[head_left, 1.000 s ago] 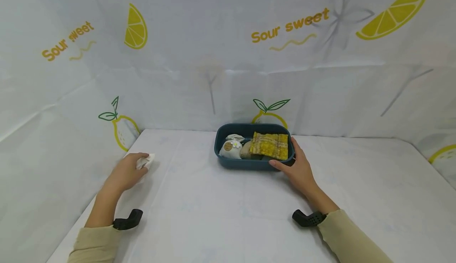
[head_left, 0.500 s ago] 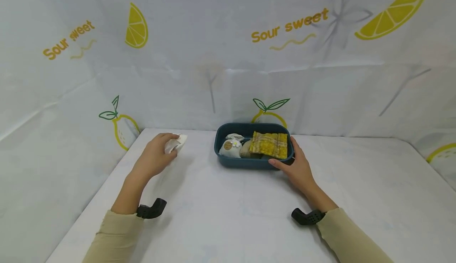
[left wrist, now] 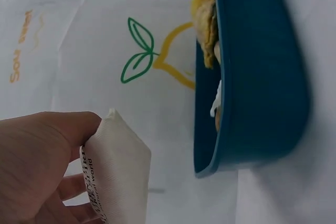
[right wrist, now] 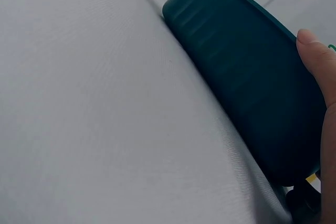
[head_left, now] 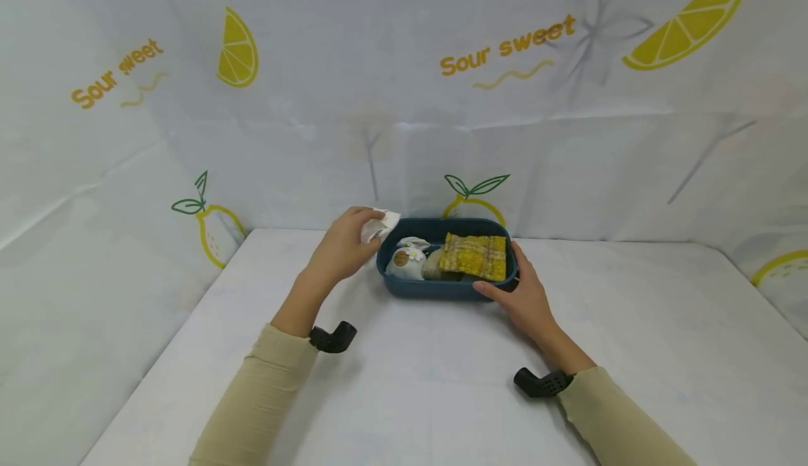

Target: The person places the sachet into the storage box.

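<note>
My left hand pinches a white cloth piece between thumb and fingers, at the left end of a dark blue box. Black printed lettering runs along the cloth's edge in the left wrist view. My right hand grips the box's right end, thumb on the front rim and fingers round the far side. Inside the box lie a yellow woven pouch on the right and a white bundle with a daisy on the left. A beige lump sits between them, partly hidden by the yellow pouch.
The box stands on a white-covered table, near its back edge. Behind it rises a white backdrop printed with lemons and lettering. Each wrist wears a black camera mount, such as the left mount.
My left hand has travelled from the table's left side, rightward and away from me, to the box's left end with the white cloth piece. The right hand stays at the box.
</note>
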Demonstrator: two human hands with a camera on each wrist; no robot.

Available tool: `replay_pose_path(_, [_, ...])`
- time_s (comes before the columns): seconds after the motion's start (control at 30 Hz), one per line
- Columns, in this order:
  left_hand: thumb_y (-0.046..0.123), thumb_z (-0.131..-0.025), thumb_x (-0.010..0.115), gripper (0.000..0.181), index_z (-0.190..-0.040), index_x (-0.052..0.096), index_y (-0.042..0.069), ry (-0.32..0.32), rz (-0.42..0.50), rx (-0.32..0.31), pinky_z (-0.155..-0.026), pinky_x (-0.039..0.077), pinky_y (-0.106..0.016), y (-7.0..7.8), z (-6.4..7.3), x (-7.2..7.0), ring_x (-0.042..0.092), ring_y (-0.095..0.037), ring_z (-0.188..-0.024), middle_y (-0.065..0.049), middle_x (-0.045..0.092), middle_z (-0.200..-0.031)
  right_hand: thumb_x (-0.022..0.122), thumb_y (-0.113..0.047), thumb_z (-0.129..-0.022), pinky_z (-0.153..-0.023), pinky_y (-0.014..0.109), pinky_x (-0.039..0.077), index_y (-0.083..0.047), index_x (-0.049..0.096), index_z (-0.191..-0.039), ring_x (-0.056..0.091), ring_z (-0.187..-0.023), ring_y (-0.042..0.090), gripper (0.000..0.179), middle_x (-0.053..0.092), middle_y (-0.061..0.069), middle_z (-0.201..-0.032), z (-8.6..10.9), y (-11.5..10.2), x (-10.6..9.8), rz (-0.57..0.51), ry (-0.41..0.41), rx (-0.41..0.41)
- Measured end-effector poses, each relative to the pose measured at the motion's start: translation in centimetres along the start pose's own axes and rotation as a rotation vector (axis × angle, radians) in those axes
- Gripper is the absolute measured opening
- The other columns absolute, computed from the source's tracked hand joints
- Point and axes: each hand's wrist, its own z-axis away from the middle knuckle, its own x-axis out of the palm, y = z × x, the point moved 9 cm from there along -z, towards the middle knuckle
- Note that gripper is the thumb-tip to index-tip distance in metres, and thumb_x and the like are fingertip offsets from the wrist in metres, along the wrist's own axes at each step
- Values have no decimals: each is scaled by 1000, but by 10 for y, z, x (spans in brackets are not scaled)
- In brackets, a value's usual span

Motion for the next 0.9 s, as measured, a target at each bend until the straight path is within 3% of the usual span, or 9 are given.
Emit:
replay_pose_path(0.37, [17, -98, 65, 42, -139, 61, 14, -48, 29, 36, -112, 46, -47, 24, -35, 50, 50, -30, -140, -12, 51, -151, 74, -51, -88, -120, 66, 24, -19, 3, -165, 18, -155, 44, 109, 14, 20, -170, 1, 0, -1, -16, 7, -15])
replay_pose_path(0.6, [18, -98, 66, 42, -139, 61, 14, -60, 49, 17, -105, 51, -45, 27, -47, 78, 53, -30, -136, -13, 53, -148, 75, -52, -87, -121, 66, 24, -21, 3, -165, 20, -155, 44, 111, 16, 21, -169, 1, 0, 1, -14, 7, -10])
replay_pose_path(0.9, [26, -101, 62, 41, -141, 59, 17, -111, -94, -24, -103, 52, -44, 29, -51, 113, 54, -32, -133, -12, 49, -152, 75, -51, -87, -120, 66, 25, -20, 4, -165, 22, -154, 44, 110, 17, 22, -168, 0, 1, -1, -14, 16, -19])
